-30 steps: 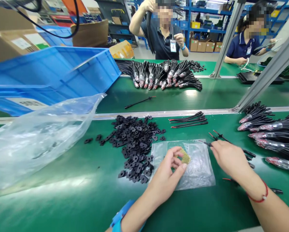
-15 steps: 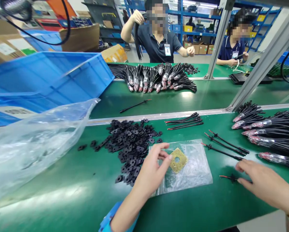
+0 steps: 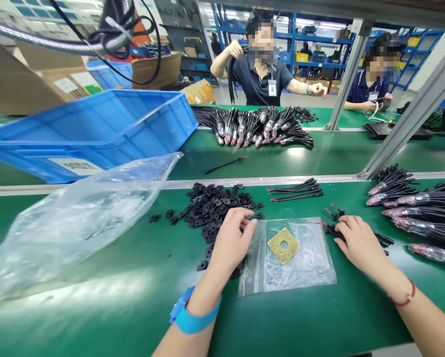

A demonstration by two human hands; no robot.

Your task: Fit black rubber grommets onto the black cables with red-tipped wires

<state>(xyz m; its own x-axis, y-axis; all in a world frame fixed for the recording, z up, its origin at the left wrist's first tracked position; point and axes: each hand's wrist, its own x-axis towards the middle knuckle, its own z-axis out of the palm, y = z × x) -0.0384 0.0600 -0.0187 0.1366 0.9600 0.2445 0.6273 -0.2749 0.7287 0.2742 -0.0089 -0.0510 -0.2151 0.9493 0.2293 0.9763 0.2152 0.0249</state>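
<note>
My left hand [image 3: 232, 238], fingers loosely curled and thumb apart, hovers between the pile of small black holed pieces [image 3: 207, 210] and a clear plastic bag [image 3: 307, 277]. I see nothing between its fingers. On the bag lies a yellow square pad [image 3: 284, 246] with a round hole. To the right, my right hand [image 3: 359, 245] is closed over a short black cable [image 3: 328, 228] with a red wire end, its fingers partly hiding it. Other black cables [image 3: 384, 239] lie beside and under that hand, with black pieces fitted near their red ends.
Taped cable bundles [image 3: 423, 218] lie at the right. Several loose cables [image 3: 296, 191] rest near the metal rail [image 3: 244, 182]. A big clear bag [image 3: 84, 223] and a blue bin [image 3: 133, 124] occupy the left. Across the bench, two people work behind more bundles [image 3: 259, 126].
My right hand has moved up and left to the group of cables; the cable it was at has left its lower spot. My left hand has drawn away from the yellow pad. The view has shifted.
</note>
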